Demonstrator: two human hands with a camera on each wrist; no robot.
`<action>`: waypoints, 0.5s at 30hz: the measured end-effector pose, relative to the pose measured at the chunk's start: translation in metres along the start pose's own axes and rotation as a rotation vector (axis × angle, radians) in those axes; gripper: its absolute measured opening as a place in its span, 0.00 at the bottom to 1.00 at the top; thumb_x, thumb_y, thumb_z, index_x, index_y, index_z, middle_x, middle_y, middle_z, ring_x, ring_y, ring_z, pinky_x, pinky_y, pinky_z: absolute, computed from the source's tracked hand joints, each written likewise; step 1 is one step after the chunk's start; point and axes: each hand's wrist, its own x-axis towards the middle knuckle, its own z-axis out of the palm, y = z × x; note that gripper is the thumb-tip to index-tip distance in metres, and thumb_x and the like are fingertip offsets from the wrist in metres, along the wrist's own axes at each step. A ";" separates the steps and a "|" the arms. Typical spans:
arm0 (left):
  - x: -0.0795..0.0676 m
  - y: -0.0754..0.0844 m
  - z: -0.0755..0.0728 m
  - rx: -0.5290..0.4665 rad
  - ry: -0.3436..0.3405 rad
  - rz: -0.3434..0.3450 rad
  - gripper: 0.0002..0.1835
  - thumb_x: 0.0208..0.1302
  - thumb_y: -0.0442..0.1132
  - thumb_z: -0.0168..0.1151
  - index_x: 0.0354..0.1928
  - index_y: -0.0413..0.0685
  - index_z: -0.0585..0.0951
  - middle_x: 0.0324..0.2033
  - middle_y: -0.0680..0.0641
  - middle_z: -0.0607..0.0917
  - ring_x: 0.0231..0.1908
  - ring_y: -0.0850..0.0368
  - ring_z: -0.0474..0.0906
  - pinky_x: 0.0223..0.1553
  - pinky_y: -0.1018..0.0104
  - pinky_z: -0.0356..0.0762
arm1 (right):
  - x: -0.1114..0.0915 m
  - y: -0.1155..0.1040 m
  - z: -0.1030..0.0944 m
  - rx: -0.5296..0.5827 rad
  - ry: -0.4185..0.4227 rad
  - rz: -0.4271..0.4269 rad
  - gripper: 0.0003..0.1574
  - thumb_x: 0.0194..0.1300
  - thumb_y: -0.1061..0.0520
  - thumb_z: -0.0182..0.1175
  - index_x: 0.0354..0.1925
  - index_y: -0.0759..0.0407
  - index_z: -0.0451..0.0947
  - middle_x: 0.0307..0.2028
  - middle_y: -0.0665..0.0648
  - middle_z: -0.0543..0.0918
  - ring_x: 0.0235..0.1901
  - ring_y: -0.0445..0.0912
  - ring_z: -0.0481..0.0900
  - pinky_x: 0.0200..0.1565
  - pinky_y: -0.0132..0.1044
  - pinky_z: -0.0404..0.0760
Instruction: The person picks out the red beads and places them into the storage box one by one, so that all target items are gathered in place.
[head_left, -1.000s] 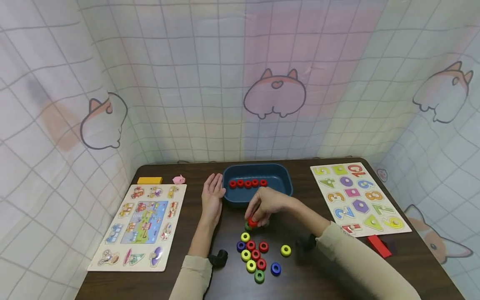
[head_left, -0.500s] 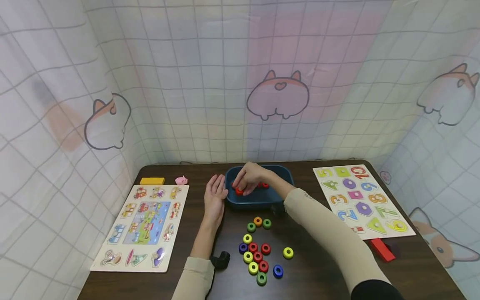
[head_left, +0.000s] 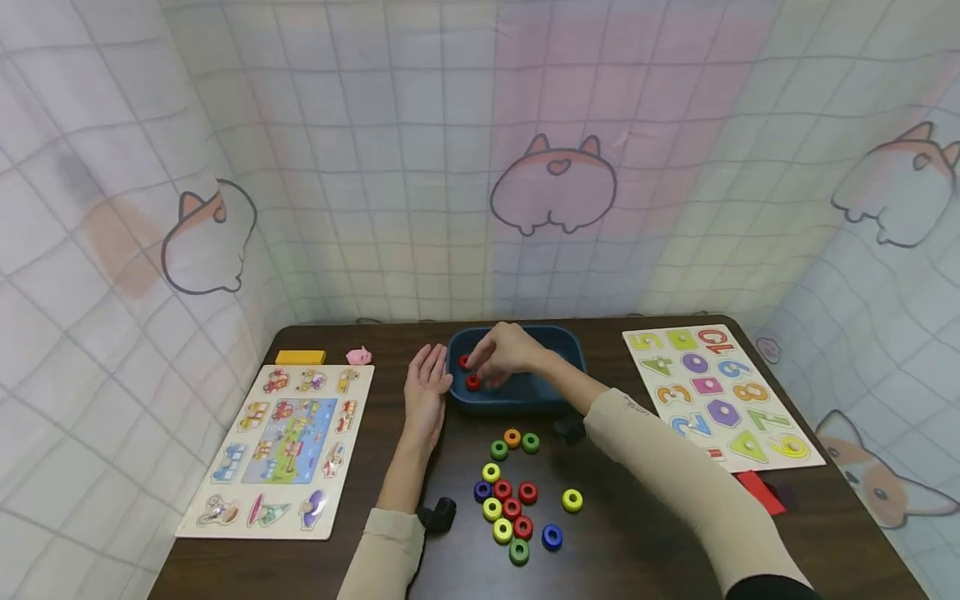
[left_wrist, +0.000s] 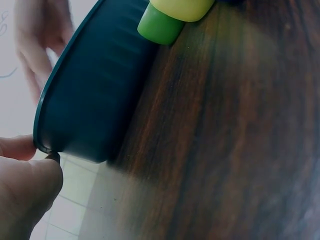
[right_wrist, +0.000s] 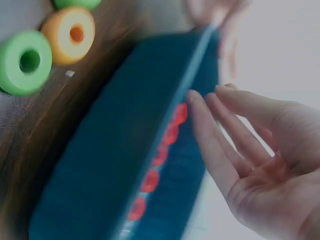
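Straight-fingered, my left hand (head_left: 425, 392) lies along the left side of the dark blue tray (head_left: 517, 407). Its thumb touches the rim, and the left wrist view has the thumb tip (left_wrist: 50, 170) at the tray's corner. My right hand (head_left: 508, 354) reaches over the tray, with nothing between its loosely extended fingers in the right wrist view. A red ring (head_left: 472, 382) sits near its fingertips, and another red ring (head_left: 464, 362) lies behind that one. Several red rings (right_wrist: 150, 180) stand in a row inside the tray, partly hidden from above by the hand.
In front of the tray lie several loose rings, among them an orange ring (head_left: 512, 438), a yellow ring (head_left: 572, 500) and a blue ring (head_left: 552, 537). A vehicle puzzle board (head_left: 348, 467) is at left, a number puzzle board (head_left: 645, 360) at right. A pink pig (head_left: 359, 357) stands behind.
My right hand has carried a red ring from the table into the tray, let it go near the front left, and drawn slightly right. The left hand stays at the tray.
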 end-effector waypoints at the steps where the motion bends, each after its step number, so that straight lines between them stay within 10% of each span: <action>1: 0.001 0.001 0.000 0.004 0.000 0.004 0.38 0.62 0.14 0.45 0.72 0.46 0.56 0.70 0.43 0.63 0.72 0.52 0.57 0.72 0.60 0.54 | -0.008 -0.007 -0.001 -0.018 -0.010 -0.031 0.15 0.57 0.67 0.68 0.45 0.63 0.86 0.38 0.60 0.88 0.31 0.56 0.87 0.35 0.50 0.87; 7: 0.002 0.005 -0.001 0.018 0.000 0.017 0.38 0.62 0.13 0.45 0.72 0.44 0.55 0.70 0.42 0.63 0.73 0.50 0.56 0.71 0.62 0.55 | -0.063 -0.030 0.009 -0.068 -0.147 -0.077 0.09 0.57 0.64 0.69 0.39 0.56 0.88 0.34 0.57 0.88 0.30 0.54 0.88 0.32 0.46 0.87; 15: -0.002 -0.001 -0.002 0.009 -0.020 0.019 0.38 0.62 0.14 0.46 0.73 0.45 0.55 0.70 0.43 0.63 0.72 0.51 0.57 0.71 0.62 0.55 | -0.116 0.007 0.042 -0.121 -0.230 0.023 0.08 0.51 0.67 0.72 0.32 0.57 0.89 0.27 0.53 0.88 0.25 0.55 0.87 0.28 0.46 0.87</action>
